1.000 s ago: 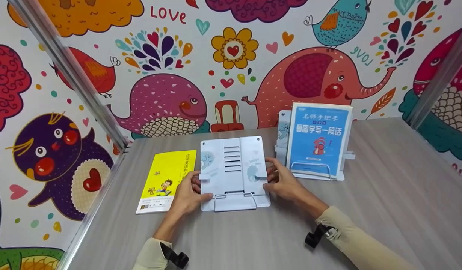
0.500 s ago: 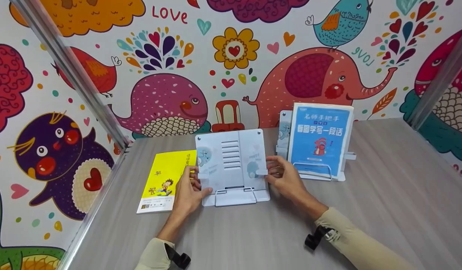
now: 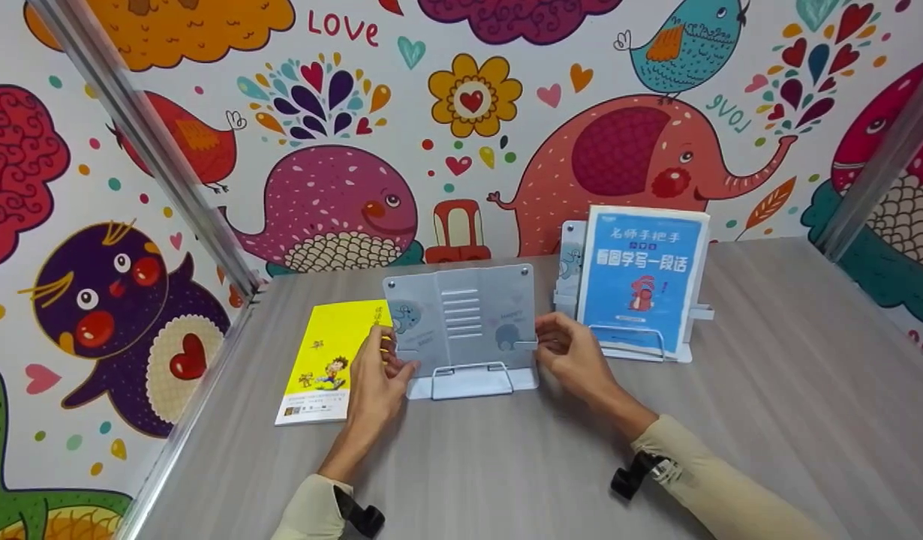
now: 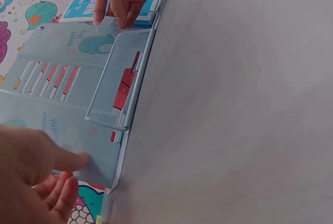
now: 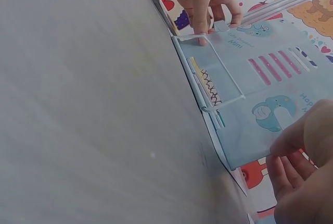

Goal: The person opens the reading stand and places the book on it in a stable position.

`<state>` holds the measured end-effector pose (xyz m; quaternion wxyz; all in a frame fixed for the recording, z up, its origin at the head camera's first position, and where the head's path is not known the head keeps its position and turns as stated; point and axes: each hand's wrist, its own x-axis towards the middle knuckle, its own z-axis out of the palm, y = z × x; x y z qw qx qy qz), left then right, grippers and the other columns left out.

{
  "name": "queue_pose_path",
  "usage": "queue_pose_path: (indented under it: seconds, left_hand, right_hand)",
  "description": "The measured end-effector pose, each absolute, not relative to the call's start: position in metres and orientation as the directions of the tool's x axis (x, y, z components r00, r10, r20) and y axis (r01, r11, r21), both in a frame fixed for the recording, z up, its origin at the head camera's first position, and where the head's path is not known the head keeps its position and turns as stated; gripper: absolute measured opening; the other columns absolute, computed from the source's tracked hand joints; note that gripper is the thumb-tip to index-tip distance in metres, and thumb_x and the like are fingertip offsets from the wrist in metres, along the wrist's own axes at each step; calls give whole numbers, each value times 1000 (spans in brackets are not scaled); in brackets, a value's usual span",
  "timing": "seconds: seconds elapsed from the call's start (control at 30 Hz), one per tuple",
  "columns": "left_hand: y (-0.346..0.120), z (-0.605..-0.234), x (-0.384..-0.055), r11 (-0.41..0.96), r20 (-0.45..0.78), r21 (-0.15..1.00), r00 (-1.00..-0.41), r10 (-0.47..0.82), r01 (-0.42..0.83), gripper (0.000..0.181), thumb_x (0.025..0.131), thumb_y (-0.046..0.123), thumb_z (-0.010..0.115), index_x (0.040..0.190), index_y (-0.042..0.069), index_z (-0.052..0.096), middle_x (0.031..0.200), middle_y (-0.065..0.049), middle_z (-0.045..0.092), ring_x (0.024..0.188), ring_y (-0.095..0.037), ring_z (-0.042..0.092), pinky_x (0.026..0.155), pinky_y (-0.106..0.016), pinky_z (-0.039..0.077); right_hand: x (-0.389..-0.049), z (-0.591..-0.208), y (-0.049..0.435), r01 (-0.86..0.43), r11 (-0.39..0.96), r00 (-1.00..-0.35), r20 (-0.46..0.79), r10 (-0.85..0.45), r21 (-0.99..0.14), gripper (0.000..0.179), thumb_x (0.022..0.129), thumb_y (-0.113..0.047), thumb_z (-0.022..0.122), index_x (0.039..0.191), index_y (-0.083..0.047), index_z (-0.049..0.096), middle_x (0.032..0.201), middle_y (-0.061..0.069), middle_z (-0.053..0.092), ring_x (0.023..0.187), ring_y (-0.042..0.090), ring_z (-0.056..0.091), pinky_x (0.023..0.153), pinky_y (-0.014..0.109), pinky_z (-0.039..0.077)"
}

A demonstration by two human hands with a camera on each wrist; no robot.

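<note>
Stand (image 3: 461, 351) has come more upright over the last second, lower edge now showing nearer the back edge of the bench (image 3: 491, 465); left hand (image 3: 375, 379) went with it, books unmoved. Both grips clamped on the stand: left hand pinches the left side, thumb in front, fingers behind; right hand (image 3: 578, 360) pinches the right side likewise. Stand sits toward the bench's back edge, between yellow book (image 3: 323, 375), on the side of the left edge, and blue book (image 3: 638, 277), propped on the second stand (image 3: 569, 255) toward the back right corner. Can't tell if its base touches the bench. Doing the tilt well, as I judge it: bring both sides up at one pace, keep pinches level, stay off the wire (image 3: 472, 395) so it doesn't get bent or snag, ease off only once the base feels steady. Panel looks thin, would probably twist if one hand led. Looks: pale blue-grey sheet, rounded corners, dark dots at the top ones, ladder of slots (image 3: 463, 313) mid-panel with wall colour showing through, soft animal prints either side, "Happy" and "Mini" lettering, small side clips (image 3: 525, 346), wire loop across the bottom lip.
</note>
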<state>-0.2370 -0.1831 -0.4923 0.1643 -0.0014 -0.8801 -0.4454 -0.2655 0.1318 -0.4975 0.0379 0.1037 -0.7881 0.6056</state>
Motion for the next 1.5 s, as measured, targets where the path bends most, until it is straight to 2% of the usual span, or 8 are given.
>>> queue_pose_path:
  seconds: [0.23, 0.37, 0.53, 0.8, 1.07, 1.13, 1.37, 1.5]
  left_hand:
    - [-184, -492, -237, 602, 297, 784, -943, -149, 152, 49, 91, 6, 87, 129, 14, 57, 114, -6, 65, 96, -18, 68, 86, -25, 61]
    - [-184, -493, -238, 598, 304, 786, -940, -155, 156, 48, 91, 4, 86, 128, 15, 59, 114, -6, 67, 97, -19, 70, 89, -31, 64]
    - [-185, -495, -239, 607, 362, 768, -921, -145, 206, 43, 90, -5, 83, 122, 13, 60, 110, -8, 67, 96, -21, 73, 89, -37, 66]
    - [-186, -496, -240, 591, 355, 780, -924, -143, 208, 48, 87, -9, 84, 120, 14, 58, 111, -8, 68, 101, -24, 78, 90, -41, 67]
    - [-186, -495, -241, 531, 310, 824, -941, -132, 197, 53, 89, 11, 90, 129, 12, 55, 125, -13, 69, 115, -31, 78, 100, -42, 63]
    - [-186, -496, -241, 516, 307, 833, -942, -137, 197, 50, 91, 13, 88, 129, 11, 55, 126, -14, 68, 117, -31, 77, 102, -42, 62]
    - [-185, -496, -238, 493, 282, 853, -947, -155, 173, 46, 95, 14, 85, 130, 7, 56, 129, -16, 67, 121, -34, 76, 105, -44, 60]
    - [-183, -495, -237, 498, 272, 852, -949, -156, 162, 44, 96, 16, 84, 130, 5, 58, 129, -16, 68, 122, -33, 76, 106, -45, 60]
  right_hand:
    - [-266, -497, 132, -208, 274, -975, 177, -136, -939, 37, 93, 10, 66, 125, -7, 68, 123, 11, 75, 115, 27, 71, 110, 46, 58]
    - [-265, -499, 133, -234, 284, -958, 172, -229, -930, 41, 95, 5, 65, 133, -9, 66, 131, 11, 73, 121, 28, 69, 115, 55, 53]
    - [-265, -502, 134, -286, 225, -900, 180, -398, -932, 54, 99, -6, 66, 153, -7, 57, 147, 15, 67, 132, 34, 64, 118, 60, 49]
    - [-268, -500, 136, -283, 224, -874, 155, -461, -933, 53, 103, -13, 68, 154, -7, 58, 151, 16, 66, 134, 35, 64, 120, 62, 47]
    - [-278, -498, 151, -315, 247, -820, 131, -558, -917, 57, 104, -22, 70, 158, -13, 55, 155, 11, 64, 134, 35, 65, 119, 61, 48]
    - [-282, -498, 157, -307, 241, -804, 115, -584, -921, 53, 103, -23, 72, 154, -12, 59, 152, 11, 66, 133, 34, 66, 119, 59, 49]
    - [-290, -504, 174, -209, 158, -766, 62, -640, -965, 37, 99, -15, 78, 128, 1, 62, 133, 20, 71, 116, 28, 70, 103, 28, 58]
    - [-290, -507, 178, -213, 150, -779, 75, -622, -965, 32, 97, -14, 81, 123, -2, 67, 131, 17, 74, 115, 27, 73, 102, 29, 60]
